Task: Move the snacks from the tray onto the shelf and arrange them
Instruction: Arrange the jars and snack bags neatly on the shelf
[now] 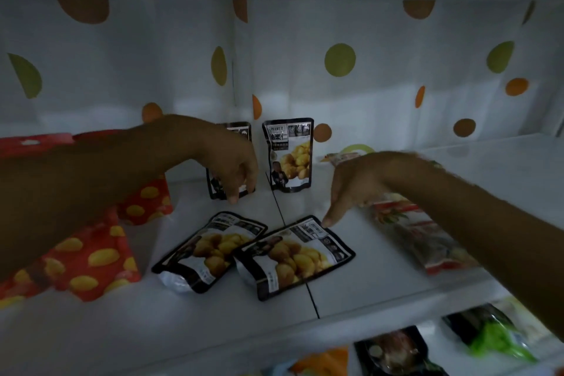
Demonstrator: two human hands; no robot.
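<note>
Lying far left of the seam (pixel 279 210) in the shelf (pixel 213 323) are red packets (pixel 91 259). Nearer it, the left hand (pixel 232 168) curls over an upright black pouch (pixel 241 131), hold unclear. Across the seam lies a flat pouch (pixel 293 256), its corner touched by the straight forefinger (pixel 331 217) of the right hand (pixel 357 186).

left standing pouch (pixel 242 131): mostly behind left hand (pixel 235 171) | red bags (pixel 91 259): cut by left edge | right hand (pixel 351 189): blurred

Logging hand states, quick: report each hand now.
Left hand: curled at the left standing pouch; grip cannot be told.
Right hand: open, holding nothing.
</note>
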